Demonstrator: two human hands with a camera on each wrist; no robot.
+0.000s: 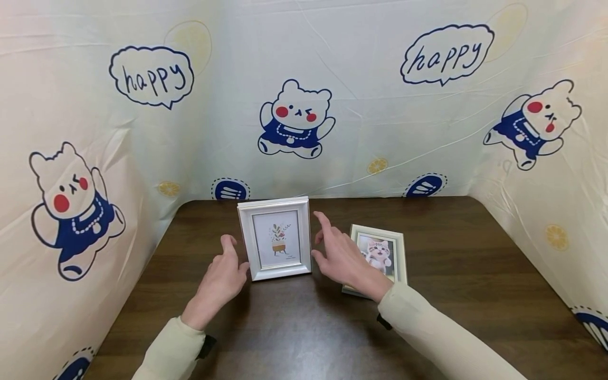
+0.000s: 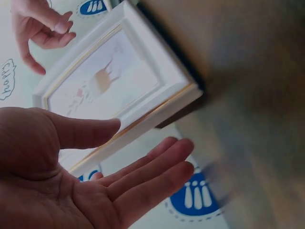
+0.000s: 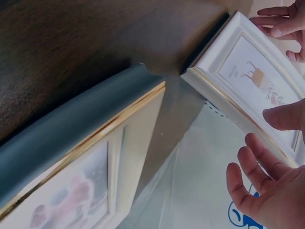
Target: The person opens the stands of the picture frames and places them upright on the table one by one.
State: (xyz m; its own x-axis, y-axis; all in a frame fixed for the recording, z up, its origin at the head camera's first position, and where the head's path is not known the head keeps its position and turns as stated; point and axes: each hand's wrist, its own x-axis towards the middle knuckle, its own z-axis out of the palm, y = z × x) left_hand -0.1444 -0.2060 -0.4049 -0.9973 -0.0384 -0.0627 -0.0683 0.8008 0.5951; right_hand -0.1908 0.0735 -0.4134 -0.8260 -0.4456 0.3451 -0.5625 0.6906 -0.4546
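Note:
A white picture frame [image 1: 304, 237] with a potted-plant print stands upright near the far edge of the table. My left hand [image 1: 222, 277] is at its left side, fingers spread and thumb close to the frame's lower left edge. In the left wrist view that hand [image 2: 90, 176] has its fingers extended and grips nothing. On the opposite side, my right hand [image 1: 339, 256] hovers just off the frame's right edge with relaxed fingers. A second, cream picture frame [image 1: 400, 253] with a kitten photo stands to the right, partly hidden behind my right wrist.
The dark wooden table [image 1: 294, 332] runs back to a printed cloth [image 1: 361, 132] with cartoon bears, which hangs around the back and both sides. Beside the white frame, the cream frame is the only other object on the table.

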